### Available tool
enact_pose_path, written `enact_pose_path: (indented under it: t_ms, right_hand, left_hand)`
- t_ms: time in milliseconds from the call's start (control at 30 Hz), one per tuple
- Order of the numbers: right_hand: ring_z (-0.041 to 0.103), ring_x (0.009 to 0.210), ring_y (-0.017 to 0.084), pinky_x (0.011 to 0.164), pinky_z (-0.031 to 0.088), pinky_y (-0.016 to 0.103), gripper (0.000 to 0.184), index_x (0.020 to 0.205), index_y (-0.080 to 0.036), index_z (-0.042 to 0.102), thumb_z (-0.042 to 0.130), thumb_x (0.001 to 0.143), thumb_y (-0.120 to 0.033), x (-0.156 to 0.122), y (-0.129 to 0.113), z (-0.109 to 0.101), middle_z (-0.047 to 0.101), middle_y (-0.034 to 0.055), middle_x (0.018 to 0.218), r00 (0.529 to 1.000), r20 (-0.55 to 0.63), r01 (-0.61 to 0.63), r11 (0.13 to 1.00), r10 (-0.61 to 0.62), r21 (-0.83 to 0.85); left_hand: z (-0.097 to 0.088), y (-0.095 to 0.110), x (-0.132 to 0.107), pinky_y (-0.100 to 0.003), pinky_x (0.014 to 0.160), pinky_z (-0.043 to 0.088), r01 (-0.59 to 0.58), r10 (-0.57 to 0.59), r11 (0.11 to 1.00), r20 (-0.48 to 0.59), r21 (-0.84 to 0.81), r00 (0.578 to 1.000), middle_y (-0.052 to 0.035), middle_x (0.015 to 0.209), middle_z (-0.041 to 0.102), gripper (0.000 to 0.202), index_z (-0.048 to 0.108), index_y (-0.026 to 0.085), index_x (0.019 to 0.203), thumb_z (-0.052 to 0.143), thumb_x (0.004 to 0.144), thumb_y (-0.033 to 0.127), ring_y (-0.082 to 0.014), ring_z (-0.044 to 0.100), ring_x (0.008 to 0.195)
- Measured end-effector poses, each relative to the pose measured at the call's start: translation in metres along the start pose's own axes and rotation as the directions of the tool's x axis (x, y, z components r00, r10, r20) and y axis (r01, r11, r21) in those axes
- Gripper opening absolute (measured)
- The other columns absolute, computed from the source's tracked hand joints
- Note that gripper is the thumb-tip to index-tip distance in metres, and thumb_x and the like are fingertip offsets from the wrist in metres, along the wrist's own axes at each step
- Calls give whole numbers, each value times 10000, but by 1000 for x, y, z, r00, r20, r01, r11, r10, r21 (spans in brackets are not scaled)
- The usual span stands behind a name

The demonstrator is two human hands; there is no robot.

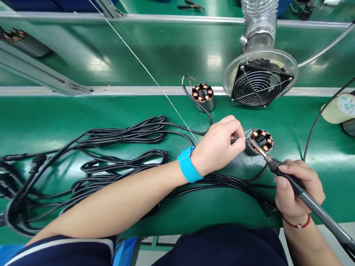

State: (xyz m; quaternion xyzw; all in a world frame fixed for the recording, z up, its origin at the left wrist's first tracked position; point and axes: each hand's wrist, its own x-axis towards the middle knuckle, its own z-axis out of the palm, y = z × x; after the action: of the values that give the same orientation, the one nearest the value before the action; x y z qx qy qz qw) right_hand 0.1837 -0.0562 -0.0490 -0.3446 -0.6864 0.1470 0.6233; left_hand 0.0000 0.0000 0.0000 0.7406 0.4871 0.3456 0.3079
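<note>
My right hand (pixel 300 189) grips a soldering iron (pixel 293 183) around its dark handle. The iron's tip reaches the near-left rim of a motor stator (pixel 261 141) with copper windings, standing upright on the bench. At the stator's left side, my left hand (pixel 221 144) is closed in a pinch on the end of a black cable (pixel 183 134), by thin wires at the rim. A thin pale wire (pixel 156 82) runs down from the upper left to this hand; its end is hidden there. The left wrist wears a blue strap (pixel 189 165).
Behind stands a second stator (pixel 202 97) with a cable attached. Bundled black cables (pixel 127 134) cover the left of the green bench (pixel 209 213). A fan-faced extraction hood (pixel 257 83) hangs above the work. More stators (pixel 354 126) and a tape roll (pixel 343 109) lie at right.
</note>
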Motion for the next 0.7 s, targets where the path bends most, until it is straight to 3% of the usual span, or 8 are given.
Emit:
enact_pose_path:
  t_ms: [333, 533, 700]
  right_hand:
    - [506, 599, 131, 529, 415, 289, 234, 1014, -142, 614, 586, 788, -88, 1, -2, 1, 553, 23, 708, 999, 33, 14, 1000, -14, -21]
    - [509, 595, 131, 537, 428, 290, 224, 1024, -138, 622, 612, 801, -131, -1, 4, 1, 548, 22, 705, 996, -46, 72, 995, -75, -68]
    - [607, 801, 178, 684, 508, 330, 417, 1215, -222, 600, 636, 814, -113, 3, -3, -2, 646, 51, 943, 993, 77, -69, 981, 84, -181]
  left_hand:
    - [-4, 4, 0, -224, 619, 369, 27, -27, 1000, -9, 1, 1000, -23, 748, 514, 132, 480, 133, 645, 486, 739, 41, -81, 437, 626]
    - [-3, 3, 0, -238, 630, 364, 2, -2, 1000, -11, -16, 1000, -22, 744, 507, 139, 487, 130, 644, 485, 731, 22, -85, 436, 635]
    - [-3, 1, 1, -245, 636, 366, -8, 8, 1000, -6, -4, 1000, -26, 749, 507, 137, 495, 130, 651, 485, 739, 25, -90, 435, 644]
